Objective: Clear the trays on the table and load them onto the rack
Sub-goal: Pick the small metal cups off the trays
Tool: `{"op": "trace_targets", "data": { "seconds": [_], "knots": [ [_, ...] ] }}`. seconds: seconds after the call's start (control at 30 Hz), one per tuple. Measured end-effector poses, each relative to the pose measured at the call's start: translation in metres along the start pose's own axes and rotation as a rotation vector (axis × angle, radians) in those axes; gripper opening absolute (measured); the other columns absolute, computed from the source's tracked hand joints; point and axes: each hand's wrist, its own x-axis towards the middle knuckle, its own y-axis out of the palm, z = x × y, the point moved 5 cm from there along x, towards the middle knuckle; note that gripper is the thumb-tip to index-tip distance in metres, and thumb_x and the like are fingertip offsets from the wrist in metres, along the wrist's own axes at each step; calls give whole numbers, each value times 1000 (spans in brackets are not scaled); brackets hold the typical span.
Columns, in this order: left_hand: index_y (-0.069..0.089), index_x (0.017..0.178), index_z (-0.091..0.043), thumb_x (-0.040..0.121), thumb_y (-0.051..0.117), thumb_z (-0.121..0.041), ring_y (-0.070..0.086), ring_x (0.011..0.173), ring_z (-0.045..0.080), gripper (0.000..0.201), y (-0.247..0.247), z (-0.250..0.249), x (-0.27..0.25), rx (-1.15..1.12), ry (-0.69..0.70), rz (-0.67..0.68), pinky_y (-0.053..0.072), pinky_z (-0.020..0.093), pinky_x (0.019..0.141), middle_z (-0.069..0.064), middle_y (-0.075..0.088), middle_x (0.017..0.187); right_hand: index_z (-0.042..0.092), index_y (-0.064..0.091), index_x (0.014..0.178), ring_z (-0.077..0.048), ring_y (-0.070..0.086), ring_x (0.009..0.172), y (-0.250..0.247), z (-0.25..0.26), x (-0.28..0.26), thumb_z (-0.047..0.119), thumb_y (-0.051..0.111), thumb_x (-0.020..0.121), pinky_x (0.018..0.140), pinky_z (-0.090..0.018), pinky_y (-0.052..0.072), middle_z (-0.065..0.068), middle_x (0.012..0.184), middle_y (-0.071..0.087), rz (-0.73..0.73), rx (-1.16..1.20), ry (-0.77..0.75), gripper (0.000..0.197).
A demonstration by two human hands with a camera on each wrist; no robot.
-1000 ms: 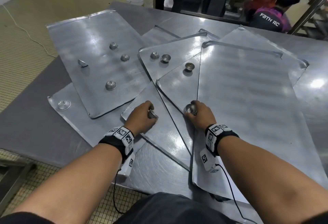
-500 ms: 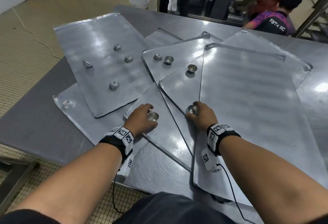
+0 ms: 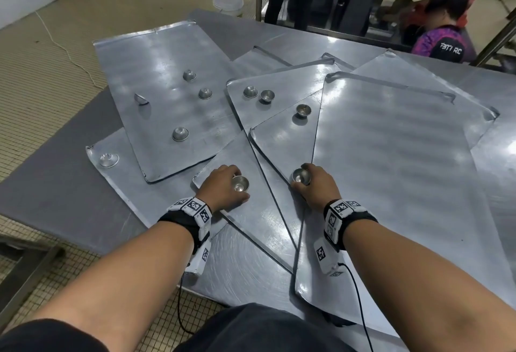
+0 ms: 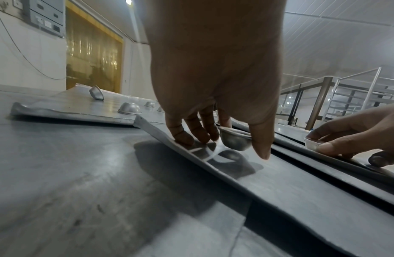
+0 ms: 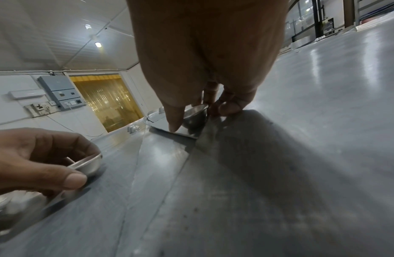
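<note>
Several flat metal trays overlap on the steel table (image 3: 69, 184), among them a long left tray (image 3: 167, 53) and a big bare right tray (image 3: 391, 170). Small metal cups lie scattered on them. My left hand (image 3: 223, 187) pinches one small cup (image 3: 240, 183) (image 4: 234, 140) between thumb and fingers, just above a lower tray (image 3: 251, 226). My right hand (image 3: 315, 184) pinches another small cup (image 3: 301, 176) (image 5: 195, 115) at the near corner of a middle tray (image 3: 282, 142). Both held cups face mouth up.
Loose cups stand on the left tray (image 3: 180, 134) (image 3: 205, 93) (image 3: 189, 75), one lying tipped (image 3: 140, 99), and on the middle trays (image 3: 266, 96) (image 3: 303, 110). A flattened cup (image 3: 108, 159) sits far left. A seated person (image 3: 444, 36) is beyond the table. A metal rack (image 4: 354, 97) stands behind.
The left hand has turned its cup mouth up and lifted it slightly off the tray. The right hand keeps its grip on its cup in the same spot.
</note>
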Motion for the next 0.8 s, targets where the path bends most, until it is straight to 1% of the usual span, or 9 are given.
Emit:
{"op": "trace_targets", "data": {
  "seconds": [0.1, 0.2, 0.4, 0.5, 0.57, 0.63, 0.67, 0.73, 0.8],
  "knots": [
    [54, 118, -24, 72, 83, -39, 53, 108, 23, 57, 3, -7, 0, -25, 2, -18, 45, 33, 88, 3, 55, 114, 18, 57, 133, -32, 57, 116, -2, -1, 1, 36, 73, 85, 95, -38, 47, -9, 128, 60, 28, 0, -17, 54],
    [54, 127, -26, 75, 83, -39, 52, 112, 27, 61, 10, -13, 0, -19, 12, -13, 45, 35, 93, 6, 55, 118, 23, 58, 134, -31, 56, 117, -3, -4, -1, 37, 78, 81, 98, -41, 48, -8, 128, 59, 62, 24, -22, 58],
    [42, 144, -28, 73, 83, -45, 47, 123, 28, 84, 13, -25, -6, -13, -45, -9, 44, 41, 103, 8, 49, 131, 24, 52, 142, -30, 51, 126, -6, -7, -1, 37, 79, 81, 105, -43, 44, -7, 136, 54, 115, 65, -41, 69],
    [44, 144, -25, 79, 78, -46, 43, 128, 28, 76, 5, -32, -7, 17, -48, -55, 40, 38, 103, 9, 48, 135, 22, 48, 146, -29, 51, 128, -9, -7, 1, 39, 78, 81, 108, -42, 43, -9, 141, 52, 153, 104, -47, 73],
    [48, 140, -22, 84, 73, -44, 43, 128, 28, 65, -2, -38, -5, 38, -40, -77, 39, 36, 102, 9, 48, 135, 21, 48, 145, -25, 54, 125, -15, -8, 5, 40, 78, 82, 104, -34, 44, -8, 139, 54, 198, 133, -40, 72],
    [55, 134, -21, 86, 72, -44, 47, 123, 24, 55, -10, -41, 1, 41, -23, -92, 40, 32, 98, 6, 52, 130, 18, 51, 142, -17, 59, 114, -23, -6, 9, 36, 77, 84, 91, -16, 43, -6, 132, 60, 233, 163, -35, 66],
    [58, 130, -22, 87, 71, -44, 51, 117, 21, 50, -14, -44, 4, 42, -9, -93, 41, 30, 94, 5, 54, 125, 17, 53, 140, -13, 60, 108, -28, -5, 12, 36, 76, 85, 85, -13, 42, -5, 128, 61, 237, 169, -38, 62],
    [62, 123, -23, 89, 69, -44, 57, 103, 18, 41, -25, -52, 14, 47, 23, -91, 44, 30, 86, 1, 59, 114, 19, 60, 133, -13, 58, 106, -42, 0, 20, 42, 75, 86, 85, -20, 39, -5, 127, 64, 203, 129, -61, 55],
    [64, 117, -23, 90, 68, -43, 60, 92, 18, 35, -37, -60, 27, 49, 54, -96, 50, 34, 83, -1, 64, 103, 20, 64, 127, -13, 58, 103, -56, 5, 31, 46, 73, 87, 84, -25, 39, -4, 123, 67, 146, 99, -74, 49]
  ]
}}
